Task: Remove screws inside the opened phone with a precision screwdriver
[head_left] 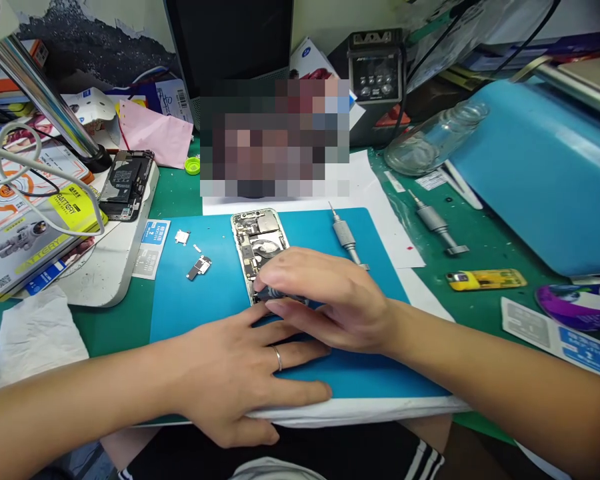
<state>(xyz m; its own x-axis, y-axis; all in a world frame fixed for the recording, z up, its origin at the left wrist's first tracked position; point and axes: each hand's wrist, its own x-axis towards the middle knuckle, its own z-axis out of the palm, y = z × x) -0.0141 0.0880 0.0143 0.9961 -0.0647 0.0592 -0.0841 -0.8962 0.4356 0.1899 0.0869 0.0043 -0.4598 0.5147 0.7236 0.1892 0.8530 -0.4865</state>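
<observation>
An opened smartphone (253,250), its circuit boards and a round coil showing, lies on the blue mat (210,233). My left hand (240,373) rests palm down on the mat, fingers stretched and spread, a ring on one of them; its upper fingertips reach the phone's near end. Over that same end my right hand (330,293) is curled, thumb and fingers closed around a small dark part that is mostly hidden. Left of the phone sit a small metal plate (182,237) and a dark phone component (199,267). A grey screwdriver (344,233) lies to the right.
A second screwdriver (434,223), a yellow lighter (486,279) and a glass jar (433,140) lie at the right. Another opened phone (127,183) rests on a white stand base (105,280) at the left, beside a battery box (35,240). A blurred patch covers the back middle.
</observation>
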